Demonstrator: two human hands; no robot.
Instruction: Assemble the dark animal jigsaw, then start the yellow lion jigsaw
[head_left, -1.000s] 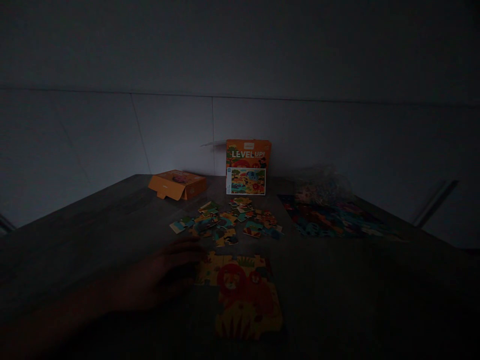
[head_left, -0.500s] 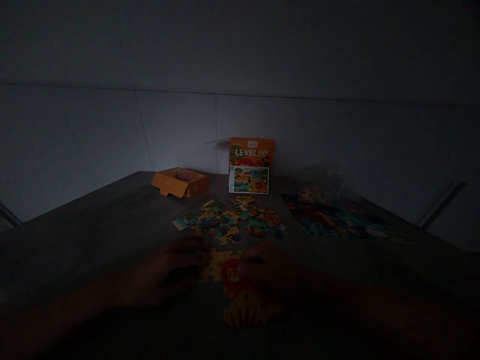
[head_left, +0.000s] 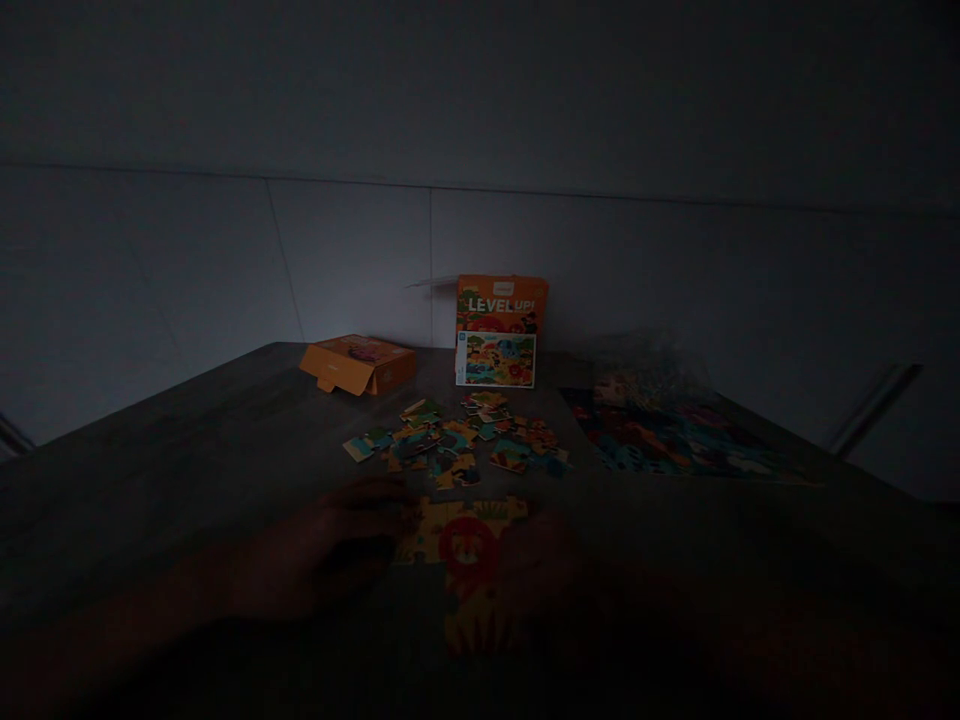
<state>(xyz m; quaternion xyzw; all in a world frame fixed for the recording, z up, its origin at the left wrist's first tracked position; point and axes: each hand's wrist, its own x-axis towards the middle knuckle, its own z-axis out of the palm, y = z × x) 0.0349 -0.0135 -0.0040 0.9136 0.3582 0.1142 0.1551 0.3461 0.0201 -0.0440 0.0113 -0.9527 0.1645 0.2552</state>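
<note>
In the dim head view, joined jigsaw puzzle pieces (head_left: 469, 550) lie near me on the table, showing a red-maned lion on yellow ground. My left hand (head_left: 322, 550) rests at their left edge, fingers stretched forward and the thumb apart, touching or nearly touching the pieces. At the right edge is my right hand (head_left: 544, 555), partly over the puzzle. Darkness blurs its fingers, so what they hold, if anything, is hidden. Just beyond both hands lies a heap of loose puzzle pieces (head_left: 450, 440).
Behind the heap, an orange box (head_left: 506, 290) marked "LEVEL UP!" stands upright with a picture card (head_left: 496, 360) before it. An open orange box (head_left: 360, 362) lies to the left. On the right, crumpled clear plastic (head_left: 649, 370) sits over a dark colourful puzzle sheet (head_left: 682, 440) on the grey table (head_left: 187, 450).
My right hand has shifted right, off the lion's face, uncovering more of the joined pieces' upper right. My left hand has hardly moved. The view has shifted very slightly.
</note>
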